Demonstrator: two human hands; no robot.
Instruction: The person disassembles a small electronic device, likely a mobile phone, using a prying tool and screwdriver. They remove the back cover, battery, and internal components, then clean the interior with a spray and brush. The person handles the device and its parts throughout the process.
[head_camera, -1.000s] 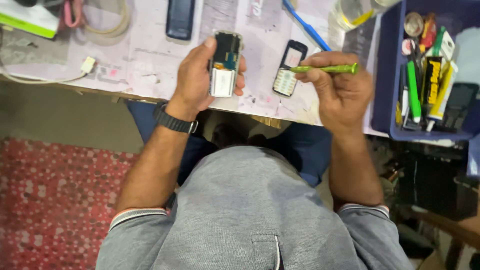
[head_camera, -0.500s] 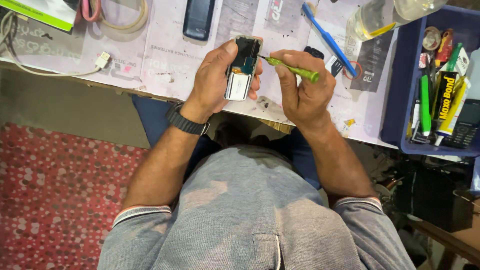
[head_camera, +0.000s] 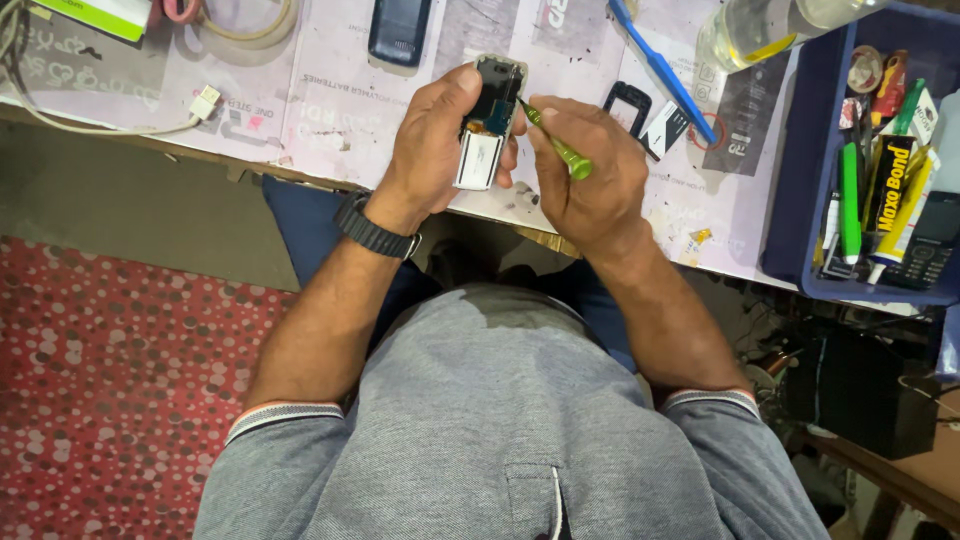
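Both hands (head_camera: 440, 150) at table edge (head_camera: 300, 172)

A paper-covered workbench (head_camera: 330, 120) stands over a red dotted carpet (head_camera: 110, 400) and bare grey floor (head_camera: 120, 210).

Bench (head_camera: 330, 120), paper-covered: dark phone (head_camera: 399, 32) far centre; tape rolls (head_camera: 235, 20) and white cable (head_camera: 110, 125) left; blue toothbrush (head_camera: 660, 68), black phone frame (head_camera: 627, 103), bottle (head_camera: 760, 30), blue tray (head_camera: 800, 180) right.

Yellow-black glue box (head_camera: 888, 183) in blue tray (head_camera: 800, 150)
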